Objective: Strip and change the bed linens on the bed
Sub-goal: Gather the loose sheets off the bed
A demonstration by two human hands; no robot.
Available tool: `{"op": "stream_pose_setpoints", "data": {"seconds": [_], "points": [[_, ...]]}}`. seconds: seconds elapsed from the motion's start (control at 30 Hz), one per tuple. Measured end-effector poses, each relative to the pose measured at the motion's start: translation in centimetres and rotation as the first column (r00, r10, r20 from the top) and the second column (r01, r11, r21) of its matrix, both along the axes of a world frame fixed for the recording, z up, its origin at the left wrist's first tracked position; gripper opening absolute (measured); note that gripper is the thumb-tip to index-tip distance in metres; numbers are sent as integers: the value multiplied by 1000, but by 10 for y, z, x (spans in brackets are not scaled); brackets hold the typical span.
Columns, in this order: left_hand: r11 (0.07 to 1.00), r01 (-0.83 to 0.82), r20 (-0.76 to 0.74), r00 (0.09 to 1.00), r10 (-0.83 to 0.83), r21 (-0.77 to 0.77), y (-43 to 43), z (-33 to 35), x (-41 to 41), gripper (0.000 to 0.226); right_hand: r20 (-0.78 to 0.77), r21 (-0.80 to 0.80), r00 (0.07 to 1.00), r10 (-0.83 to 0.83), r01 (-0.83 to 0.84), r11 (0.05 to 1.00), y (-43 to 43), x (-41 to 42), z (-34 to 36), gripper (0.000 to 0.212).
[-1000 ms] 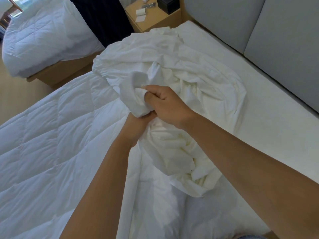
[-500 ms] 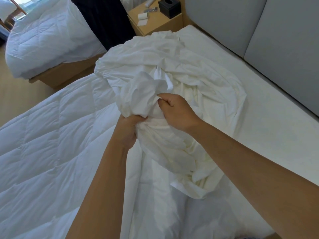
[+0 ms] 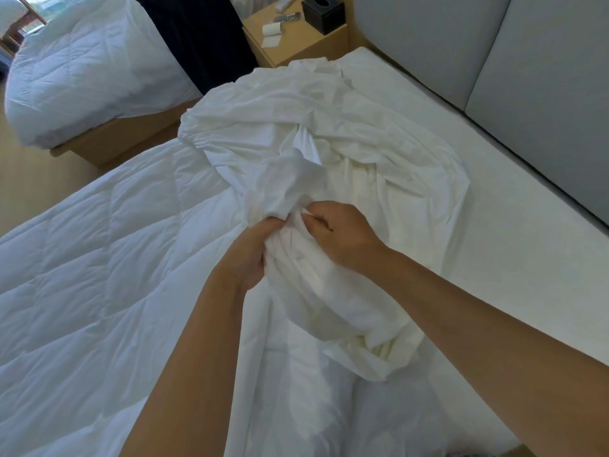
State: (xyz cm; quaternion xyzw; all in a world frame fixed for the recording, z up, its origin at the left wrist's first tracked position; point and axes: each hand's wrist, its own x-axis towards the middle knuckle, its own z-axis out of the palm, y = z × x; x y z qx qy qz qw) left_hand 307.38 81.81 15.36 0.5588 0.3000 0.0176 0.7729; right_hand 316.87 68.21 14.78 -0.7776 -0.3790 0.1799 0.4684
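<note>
A crumpled white sheet (image 3: pixel 329 133) lies bunched in a heap across the middle of the bed. My left hand (image 3: pixel 248 252) grips a gathered fold of it from below. My right hand (image 3: pixel 342 235) pinches the same bunch from the right, close against the left hand. A white quilted duvet (image 3: pixel 92 265) covers the left half of the bed. The bare white mattress (image 3: pixel 510 245) shows on the right, beside the grey padded headboard (image 3: pixel 527 61).
A wooden nightstand (image 3: pixel 296 41) at the back holds a black tissue box (image 3: pixel 323 13) and small papers. A second bed with a white duvet (image 3: pixel 82 67) stands at the far left across a wooden floor. A dark curtain (image 3: pixel 197 37) hangs between them.
Both hands have drawn the gathered bunch of sheet lower and nearer to me. The raised tuft of fabric above my hands has shifted with it.
</note>
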Motion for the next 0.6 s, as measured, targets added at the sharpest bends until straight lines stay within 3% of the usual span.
{"op": "stream_pose_setpoints", "data": {"seconds": [0.07,0.1,0.13,0.2,0.27,0.3,0.37,0.4,0.47,0.53,0.6], "points": [[992,26,115,993,-12,-120,2,0,-2,34,60,2,998,20,-20,1000,1,-9,-2,30],[981,79,154,987,-52,-175,3,0,-3,40,169,42,986,10,-17,999,1,-16,-2,26],[968,132,150,983,-101,-212,5,-2,-4,48,311,94,950,-6,-24,995,0,-23,-5,26],[949,200,3,979,-206,-244,4,-13,-6,53,489,128,872,25,-100,987,-4,-41,-24,27],[951,227,-258,925,-277,-208,-7,-33,-12,50,268,-128,914,304,-278,952,-16,-62,-48,27],[955,266,-401,867,-295,-129,-15,-47,-17,49,98,-314,904,416,-368,875,-25,-70,-66,27],[922,385,-604,744,-287,37,-32,-72,-32,35,-136,-554,882,452,-446,703,-47,-86,-101,28],[908,409,-659,708,-254,89,-39,-81,-38,27,-177,-596,896,408,-427,680,-56,-89,-111,29],[938,327,-646,742,-178,117,-43,-89,-42,28,-201,-551,955,216,-293,782,-67,-81,-116,25],[974,207,-566,815,-120,91,-38,-84,-34,39,-165,-404,986,-6,-62,913,-70,-66,-105,37],[991,133,-507,852,-130,-30,-30,-75,-23,47,-197,-197,972,-128,88,976,-69,-54,-83,39]]}}
